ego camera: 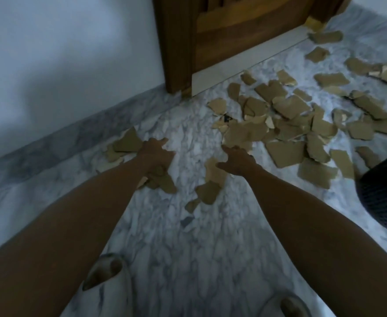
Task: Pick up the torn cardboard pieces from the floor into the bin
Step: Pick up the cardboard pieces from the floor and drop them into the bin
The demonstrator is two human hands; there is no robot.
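Observation:
Several torn brown cardboard pieces [286, 124] lie scattered over the marble floor, thickest at the middle right. My left hand [156, 154] grips a bunch of cardboard pieces [161, 180] that stick out below the wrist and to its left. My right hand [238, 161] reaches forward with its fingers spread, holding nothing. It hovers at the near edge of the pile, just above a loose piece [214, 175]. A dark mesh bin [384, 193] shows partly at the right edge, to the right of my right arm.
A wooden door [233, 35] and its frame stand at the back, with a white wall [62, 53] and grey skirting on the left. My two feet in slippers [103, 271] are at the bottom. More pieces [325, 37] lie near the door's far corner.

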